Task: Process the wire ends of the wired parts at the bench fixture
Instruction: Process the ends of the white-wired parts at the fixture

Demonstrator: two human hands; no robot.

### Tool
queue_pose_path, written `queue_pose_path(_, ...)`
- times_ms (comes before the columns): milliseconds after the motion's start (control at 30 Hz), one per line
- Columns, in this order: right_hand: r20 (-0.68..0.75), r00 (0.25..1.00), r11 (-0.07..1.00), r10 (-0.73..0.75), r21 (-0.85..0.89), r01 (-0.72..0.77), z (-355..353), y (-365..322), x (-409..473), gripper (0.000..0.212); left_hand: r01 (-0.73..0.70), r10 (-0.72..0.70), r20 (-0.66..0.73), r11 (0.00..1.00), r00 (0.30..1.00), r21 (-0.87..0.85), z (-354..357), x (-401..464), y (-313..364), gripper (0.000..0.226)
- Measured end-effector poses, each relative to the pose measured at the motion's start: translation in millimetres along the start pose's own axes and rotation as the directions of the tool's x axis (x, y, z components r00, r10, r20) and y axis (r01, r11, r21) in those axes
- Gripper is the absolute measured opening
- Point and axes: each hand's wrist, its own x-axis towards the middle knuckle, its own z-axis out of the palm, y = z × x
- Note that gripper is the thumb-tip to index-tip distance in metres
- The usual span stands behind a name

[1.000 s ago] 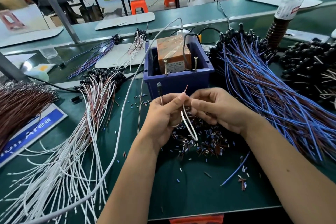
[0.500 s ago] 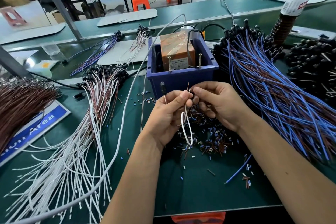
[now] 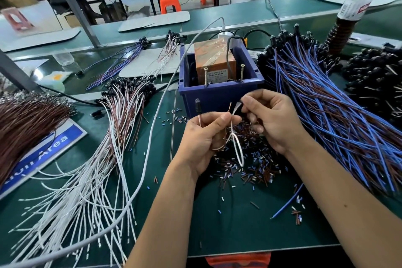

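Our left hand (image 3: 202, 137) pinches the looped white wire (image 3: 238, 152) of one wired part, just at 6 o'clock of the blue fixture box (image 3: 219, 91). Since a second ago our right hand (image 3: 272, 119) has drawn slightly toward 3 o'clock, fingers curled, pinching the wire end (image 3: 237, 105). We judge it is being prepared for the fixture.

A looped white and brown wire pair (image 3: 238, 154) hangs between both hands, ends pointing to twelve o'clock toward the blue box fixture (image 3: 219, 91).
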Motion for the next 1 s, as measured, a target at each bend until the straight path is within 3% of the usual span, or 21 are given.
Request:
queue_pose_path(100, -0.084, 0.996, 0.998, -0.011, 0.053, 0.016, -7, -4, 2, 0.009, -0.038, 0.038, -0.004, 0.998, 0.999, 0.057, 1, -1, 1, 0.032)
queue_pose_path(200, -0.091, 0.996, 0.999, -0.002, -0.042, -0.002, -10, -5, 3, 0.015, -0.093, 0.095, -0.056, 0.995, 0.994, 0.029, 3, -3, 4, 0.035)
queue_pose_path(267, 0.046, 0.996, 0.989, 0.077, -0.130, -0.070, -5, -3, -1, 0.030, -0.159, 0.158, -0.123, 0.987, 0.980, -0.003, 7, -4, 5, 0.038)
queue_pose_path(333, 0.256, 0.949, 0.969, 0.185, -0.210, -0.133, 2, 0, -6, 0.039, -0.211, 0.201, -0.199, 0.977, 0.959, -0.031, 10, -4, 6, 0.035)
queue_pose_path(400, 0.377, 0.902, 0.950, 0.208, -0.298, -0.095, 9, 2, -11, 0.031, -0.220, 0.206, -0.231, 0.975, 0.951, -0.036, 13, -5, 7, 0.033)
queue_pose_path(467, 0.394, 0.902, 0.950, 0.177, -0.308, -0.052, 13, 4, -13, 0.021, -0.225, 0.219, -0.216, 0.974, 0.951, 0.000, 16, -8, 8, 0.031)
queue_pose_path(600, 0.349, 0.931, 0.973, 0.104, -0.228, -0.023, 13, 2, -13, 0.020, -0.299, 0.304, -0.279, 0.952, 0.911, 0.060, 22, -10, 8, 0.025)
queue_pose_path(733, 0.157, 0.973, 0.941, -0.169, -0.267, 0.207, 9, 1, -12, 0.029, -0.367, 0.440, -0.403, 0.897, 0.802, 0.248, 20, -8, 7, 0.004)
queue_pose_path(867, 0.046, 0.949, 0.906, -0.313, -0.286, 0.313, 8, -1, -11, 0.035, -0.359, 0.493, -0.521, 0.868, 0.697, 0.342, 26, -5, 15, 0.015)
queue_pose_path(1000, -0.002, 0.960, 0.919, -0.280, -0.291, 0.268, 8, 2, -9, 0.037, -0.254, 0.438, -0.582, 0.892, 0.685, 0.373, 33, 7, 30, 0.036)
